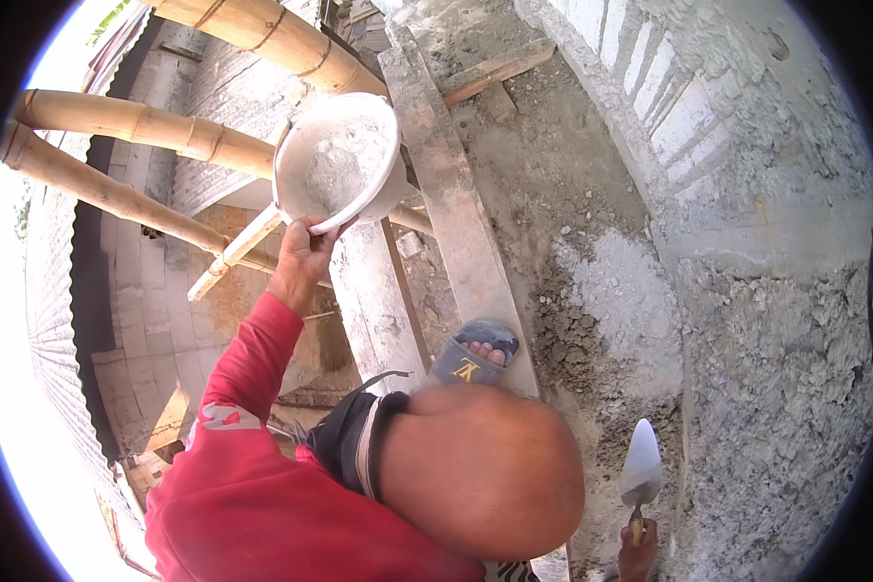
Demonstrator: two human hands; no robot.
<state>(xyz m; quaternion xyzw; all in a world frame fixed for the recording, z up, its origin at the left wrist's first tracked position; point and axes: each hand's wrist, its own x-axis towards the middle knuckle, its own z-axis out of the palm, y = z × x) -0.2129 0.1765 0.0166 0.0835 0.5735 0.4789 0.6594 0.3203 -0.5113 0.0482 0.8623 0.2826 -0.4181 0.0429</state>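
Note:
My left hand [306, 252] is closed on the near rim of a white bucket [390, 179], its arm in a red sleeve reaching forward. The bucket tips so that its mouth faces me, and grey-white wet mortar [344, 170] lies inside. At the lower right, my right hand [637, 555] grips the wooden handle of a pointed trowel [642, 466]. Its metal blade points away from me, close to the foot of the rough wall, with a little grey residue near the handle. Most of my right arm is out of the picture.
Dusty planks [456, 213] lie under my sandalled foot [480, 349]. Thick bamboo poles [155, 126] cross at the upper left, beyond a drop. A rough, partly plastered wall [766, 388] rises on the right, with spilled mortar [630, 301] along its base. A short board [500, 70] lies ahead.

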